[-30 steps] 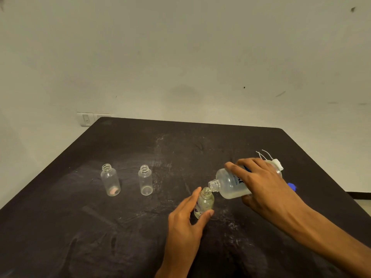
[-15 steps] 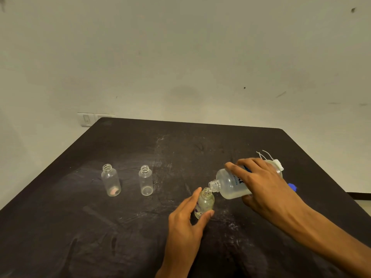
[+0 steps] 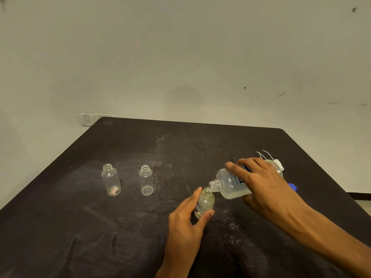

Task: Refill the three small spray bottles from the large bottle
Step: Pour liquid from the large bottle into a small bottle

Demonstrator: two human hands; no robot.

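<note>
My right hand (image 3: 265,185) grips the large clear bottle (image 3: 230,185), tipped on its side with its open neck over the mouth of a small bottle (image 3: 205,204). That small bottle stands on the black table, holds some clear liquid and carries a printed label. My left hand (image 3: 186,219) holds it between forefinger and thumb. Two more small clear bottles stand uncapped to the left: one (image 3: 111,180) with a pink patch at its bottom, one (image 3: 146,180) that looks empty.
White spray heads with thin tubes (image 3: 270,157) lie behind my right hand near the table's right edge. A blue cap (image 3: 292,186) peeks out beside my right wrist. The dark table (image 3: 80,227) meets a pale wall with a switch plate (image 3: 88,118) at back left.
</note>
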